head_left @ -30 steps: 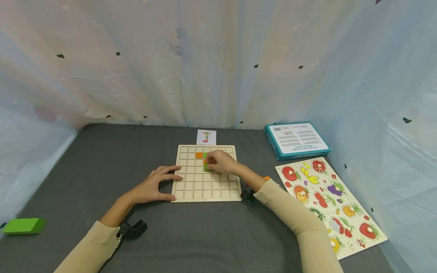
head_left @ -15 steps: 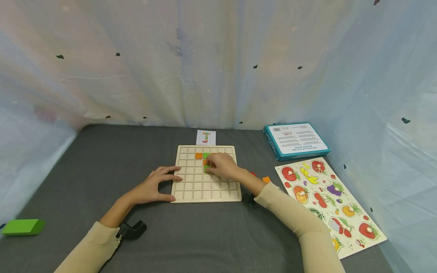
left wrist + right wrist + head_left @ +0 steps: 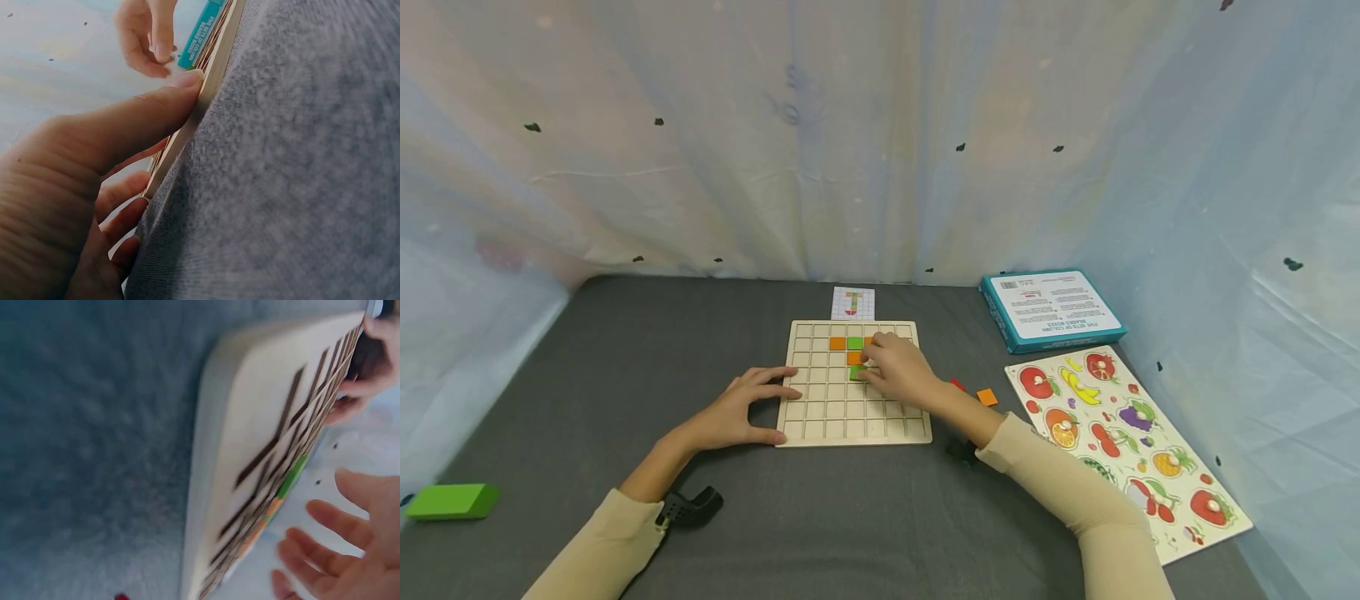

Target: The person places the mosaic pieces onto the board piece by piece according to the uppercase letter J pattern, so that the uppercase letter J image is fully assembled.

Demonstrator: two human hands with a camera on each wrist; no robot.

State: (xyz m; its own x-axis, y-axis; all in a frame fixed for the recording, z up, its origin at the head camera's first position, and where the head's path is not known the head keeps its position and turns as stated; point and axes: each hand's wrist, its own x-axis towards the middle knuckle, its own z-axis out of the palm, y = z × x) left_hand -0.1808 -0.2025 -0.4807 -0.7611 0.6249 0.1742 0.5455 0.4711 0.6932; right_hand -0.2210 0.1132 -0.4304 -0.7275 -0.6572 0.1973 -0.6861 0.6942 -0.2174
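A wooden grid board [image 3: 823, 408] lies on the dark cloth. Its left edge is touched by my left hand [image 3: 745, 406], fingers spread on the edge and thumb at the near corner. Over the board is my right hand [image 3: 898, 367], beside a green tile [image 3: 857, 373]. In the right wrist view the right hand [image 3: 356, 544] has its fingers apart and holds nothing. Above that green tile lie an orange tile [image 3: 855, 357] and another green tile [image 3: 854, 343]. One more orange tile [image 3: 837, 343] sits to the left; the right hand partly covers another on the right.
A small pattern card [image 3: 853, 304] lies behind the board. To the right are an orange tile [image 3: 987, 397], a red piece [image 3: 957, 385], a teal box [image 3: 1052, 310] and a fruit puzzle board [image 3: 1120, 450]. A green block [image 3: 452, 502] lies far left.
My right hand has come away slightly to the right from the lower green tile, its fingers loosening, and the tile stays on the board. The left hand has not moved.
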